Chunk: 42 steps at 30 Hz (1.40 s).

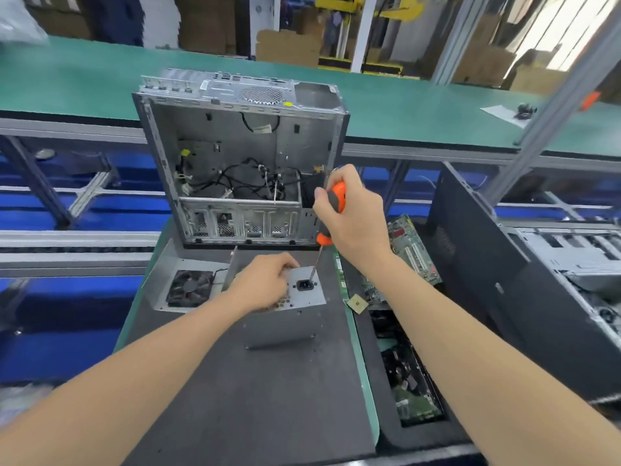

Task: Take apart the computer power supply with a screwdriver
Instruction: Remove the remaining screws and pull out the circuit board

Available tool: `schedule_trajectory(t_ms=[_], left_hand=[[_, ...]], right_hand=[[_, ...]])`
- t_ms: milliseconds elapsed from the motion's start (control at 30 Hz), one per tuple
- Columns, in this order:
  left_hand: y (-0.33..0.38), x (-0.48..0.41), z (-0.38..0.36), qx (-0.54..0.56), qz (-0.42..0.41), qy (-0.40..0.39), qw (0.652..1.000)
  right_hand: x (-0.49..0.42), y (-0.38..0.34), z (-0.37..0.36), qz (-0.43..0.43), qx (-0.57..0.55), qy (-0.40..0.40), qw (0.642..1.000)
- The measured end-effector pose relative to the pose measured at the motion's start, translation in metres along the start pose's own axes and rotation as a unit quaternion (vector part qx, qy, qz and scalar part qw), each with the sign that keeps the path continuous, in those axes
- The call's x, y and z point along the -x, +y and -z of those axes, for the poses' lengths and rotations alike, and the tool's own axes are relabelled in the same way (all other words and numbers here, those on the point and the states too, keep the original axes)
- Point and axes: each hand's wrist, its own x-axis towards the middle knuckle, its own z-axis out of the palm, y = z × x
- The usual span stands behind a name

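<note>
- Under both sets of fingers: dark grey padded worktop (255,398).
- Beyond the fingers, at the worktop's far end: open silver steel computer case (235,146), upright, black cables loose inside.
- Directly beneath the fingers, near the worktop's middle: grey sheet-metal power supply box (312,295), socket face up, steadied by the left hand (265,284), fingers (285,264) curled over its far edge.
- Left of those fingers: black fan in a loose grey panel (190,287).
- In the right hand (353,216), fingers (321,198) wrapped round the handle: orange-and-grey screwdriver (336,200), tip down just right of the black power socket (304,284).
- Step in hand, by judgement: undoing a screw beside the socket. Next: firm downward pressure while turning, box held still.
- Screw under the tip too small to make out; left grip partly hidden behind the knuckles.
</note>
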Motion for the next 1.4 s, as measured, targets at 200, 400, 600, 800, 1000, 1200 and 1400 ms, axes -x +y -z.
schedule_trajectory(t_ms=[200,400,600,800,1000,1200,1400], left_hand=[[0.005,-0.018,0.025,0.016,0.04,-0.11,0.993],[0.018,-0.023,0.041,0.054,0.082,-0.218,0.971],[0.015,-0.03,0.042,0.122,0.145,-0.275,0.943],[0.009,-0.037,0.041,0.116,0.125,-0.296,0.94],[0.007,-0.041,0.04,0.134,0.136,-0.313,0.93],[0.003,-0.042,0.038,0.133,0.127,-0.319,0.93],[0.001,-0.042,0.038,0.145,0.122,-0.324,0.927]], right_hand=[[0.009,-0.012,-0.011,0.021,-0.018,0.02,0.999],[0.016,-0.012,-0.019,0.012,-0.007,-0.019,1.0],[0.013,-0.011,-0.017,0.021,-0.001,-0.017,1.0],[0.014,-0.008,-0.017,0.019,0.004,-0.005,1.0],[0.013,-0.008,-0.018,0.032,0.008,0.005,0.999],[0.009,-0.013,-0.018,0.033,0.011,-0.007,0.999],[0.011,-0.01,-0.021,0.023,0.007,-0.002,1.0]])
